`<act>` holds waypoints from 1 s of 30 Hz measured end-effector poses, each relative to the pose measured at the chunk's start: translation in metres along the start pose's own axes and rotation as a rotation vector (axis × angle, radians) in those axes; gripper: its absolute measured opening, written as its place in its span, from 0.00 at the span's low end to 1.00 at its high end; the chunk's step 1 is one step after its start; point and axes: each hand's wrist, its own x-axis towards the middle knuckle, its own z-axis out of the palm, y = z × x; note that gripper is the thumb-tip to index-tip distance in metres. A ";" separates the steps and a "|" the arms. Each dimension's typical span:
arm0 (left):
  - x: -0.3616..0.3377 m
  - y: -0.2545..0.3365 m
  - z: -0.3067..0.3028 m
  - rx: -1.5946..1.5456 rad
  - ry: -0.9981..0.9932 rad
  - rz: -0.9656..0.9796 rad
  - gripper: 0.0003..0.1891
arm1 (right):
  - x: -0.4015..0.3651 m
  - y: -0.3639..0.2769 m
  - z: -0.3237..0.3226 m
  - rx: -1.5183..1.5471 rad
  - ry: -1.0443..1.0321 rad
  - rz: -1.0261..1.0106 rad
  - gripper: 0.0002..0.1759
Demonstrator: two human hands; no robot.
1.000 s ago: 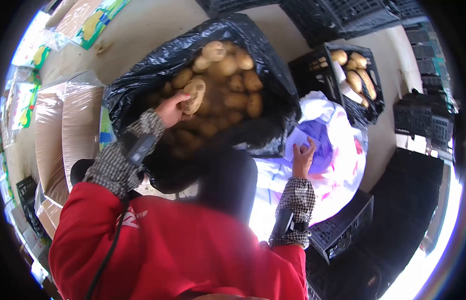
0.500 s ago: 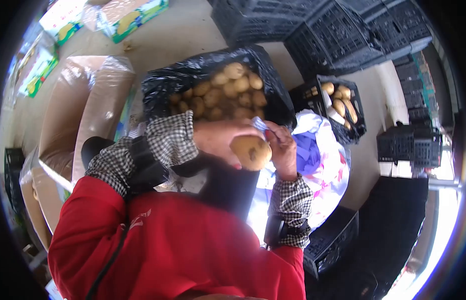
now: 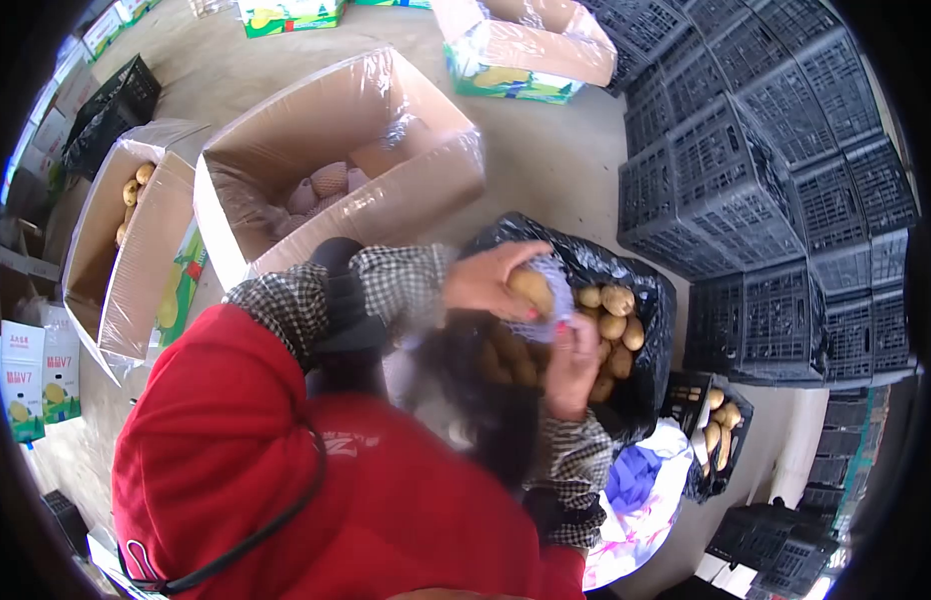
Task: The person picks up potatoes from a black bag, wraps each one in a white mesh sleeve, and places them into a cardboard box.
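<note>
at nine o'clock of the view a narrow box (image 3: 136,270) of cardboard, lined with plastic film, holds a few potatoes at its far end. at its three o'clock stands a wide box (image 3: 406,200), also film-lined, and in it lie sleeved potatoes (image 3: 326,182) wrapped in pale mesh. both boxes rest on the floor (image 3: 556,160).

near the centre, the left hand (image 3: 484,280) comes in from nine o'clock on a checked sleeve. its fingers curl down over a potato (image 3: 532,290) and grip it from above. the potato sits just above the near rim of the black bag, at about ten o'clock from the bag's middle. a whitish mesh sleeve (image 3: 552,312) lies against the potato's five o'clock side. the right hand (image 3: 571,365) rises from six o'clock, its fingers closed on that mesh, touching the potato's underside; the view here is blurred.

at three o'clock of the hands the black bag (image 3: 646,300) stands open, with loose potatoes (image 3: 614,300) in it. at its five o'clock a small crate (image 3: 691,395) holds more potatoes. stacked black crates (image 3: 766,180) fill the view from one to three o'clock.
</note>
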 end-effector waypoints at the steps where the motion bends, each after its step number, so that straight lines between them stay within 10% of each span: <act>1: -0.003 -0.007 -0.015 0.113 0.061 -0.064 0.45 | 0.003 -0.007 0.018 0.135 -0.178 -0.021 0.06; 3: -0.008 -0.040 -0.053 0.128 0.109 -0.001 0.41 | 0.014 -0.021 0.046 0.117 -0.304 0.047 0.06; 8: -0.046 -0.096 -0.175 -1.116 0.457 -0.005 0.20 | 0.041 0.028 0.059 -0.331 -0.281 -0.252 0.11; 9: -0.061 -0.160 -0.203 -0.872 0.531 0.051 0.18 | 0.041 0.033 0.064 -0.414 -0.322 -0.293 0.12; 10: -0.066 -0.165 -0.227 -1.148 0.737 -0.383 0.22 | 0.042 0.038 0.070 -0.495 -0.365 -0.336 0.13; 12: -0.086 -0.207 -0.253 0.215 0.566 -0.692 0.24 | 0.040 0.053 0.082 -0.694 -0.473 -0.378 0.16; 16: -0.080 -0.262 -0.254 0.490 0.518 -0.844 0.24 | 0.036 0.083 0.106 -0.892 -0.572 -0.323 0.12; 22: -0.037 -0.326 -0.252 0.748 0.450 -0.470 0.27 | 0.034 0.107 0.115 -0.949 -0.537 -0.338 0.07; 25: -0.056 -0.445 -0.234 1.098 -0.041 -0.429 0.29 | 0.035 0.109 0.116 -0.912 -0.530 -0.327 0.07; 26: -0.038 -0.376 -0.226 0.850 -0.132 -0.615 0.29 | 0.035 0.111 0.114 -0.895 -0.535 -0.320 0.08; 30: -0.041 -0.420 -0.214 0.749 0.062 -0.413 0.26 | 0.034 0.115 0.114 -0.835 -0.554 -0.294 0.09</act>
